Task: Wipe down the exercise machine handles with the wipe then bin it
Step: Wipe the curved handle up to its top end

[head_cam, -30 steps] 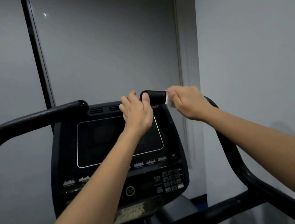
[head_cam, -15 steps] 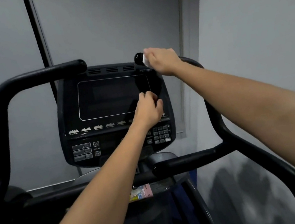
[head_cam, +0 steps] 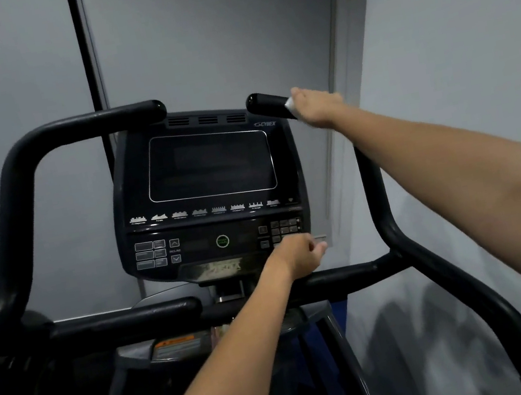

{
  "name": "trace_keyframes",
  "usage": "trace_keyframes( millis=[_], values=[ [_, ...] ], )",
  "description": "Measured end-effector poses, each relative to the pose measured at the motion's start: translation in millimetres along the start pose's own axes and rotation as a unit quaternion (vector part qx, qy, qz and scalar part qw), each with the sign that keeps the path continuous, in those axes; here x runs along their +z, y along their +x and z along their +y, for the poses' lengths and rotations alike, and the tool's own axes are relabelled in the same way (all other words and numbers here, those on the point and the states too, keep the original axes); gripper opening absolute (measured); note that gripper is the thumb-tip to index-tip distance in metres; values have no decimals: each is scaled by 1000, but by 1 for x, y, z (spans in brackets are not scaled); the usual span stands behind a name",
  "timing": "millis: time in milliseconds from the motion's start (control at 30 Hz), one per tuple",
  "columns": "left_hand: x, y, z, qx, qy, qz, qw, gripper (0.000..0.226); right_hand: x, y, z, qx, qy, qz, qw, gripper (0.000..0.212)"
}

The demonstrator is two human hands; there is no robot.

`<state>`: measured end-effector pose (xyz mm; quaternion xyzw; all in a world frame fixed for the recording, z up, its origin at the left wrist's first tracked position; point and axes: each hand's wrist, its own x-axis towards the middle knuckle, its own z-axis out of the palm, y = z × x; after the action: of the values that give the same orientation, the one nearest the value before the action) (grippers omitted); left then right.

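Note:
The black exercise machine has two upper handles. My right hand (head_cam: 318,107) grips the upper right handle (head_cam: 265,102) with a white wipe (head_cam: 290,105) wrapped under its fingers, a short way back from the handle's tip. The upper left handle (head_cam: 92,122) is bare. My left hand (head_cam: 300,254) hovers with loosely curled fingers just below the console keypad, above the lower right bar (head_cam: 353,275), and holds nothing.
The console (head_cam: 208,164) with its dark screen and buttons stands between the handles. A lower left bar (head_cam: 127,320) runs across beneath it. Grey walls close in behind and to the right. No bin is in view.
My left hand let go of the upper right handle's tip and dropped past the console to the lower bar. My right hand slid the wipe to the tip, then back along the handle.

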<state>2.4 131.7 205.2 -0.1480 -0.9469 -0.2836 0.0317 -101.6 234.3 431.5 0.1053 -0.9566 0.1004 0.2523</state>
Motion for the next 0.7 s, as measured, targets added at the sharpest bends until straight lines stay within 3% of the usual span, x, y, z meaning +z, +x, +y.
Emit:
trace_keyframes(
  millis=[133, 233, 333, 433, 533, 700],
  values=[
    [26, -8, 4, -48, 115, -61, 990, 79, 24, -11, -8, -101, 4, 88, 991, 52],
    [24, -7, 3, -56, 203, -122, 970, 99, 30, -17, 25, -125, 16, 109, 986, 48],
    [4, -13, -3, -81, 247, -159, 952, 88, 23, -20, 60, -89, 50, 83, 991, 46],
    [1, -20, -18, -116, 206, -126, 963, 69, 15, -16, 79, -23, 84, 19, 996, 46],
    [5, -21, -15, -113, 215, -86, 966, 59, 11, -5, 72, 21, 47, 15, 999, 41],
    [6, -23, -14, -92, 208, -73, 971, 48, 10, 8, -9, -50, -3, 34, 998, 48]
  ],
)
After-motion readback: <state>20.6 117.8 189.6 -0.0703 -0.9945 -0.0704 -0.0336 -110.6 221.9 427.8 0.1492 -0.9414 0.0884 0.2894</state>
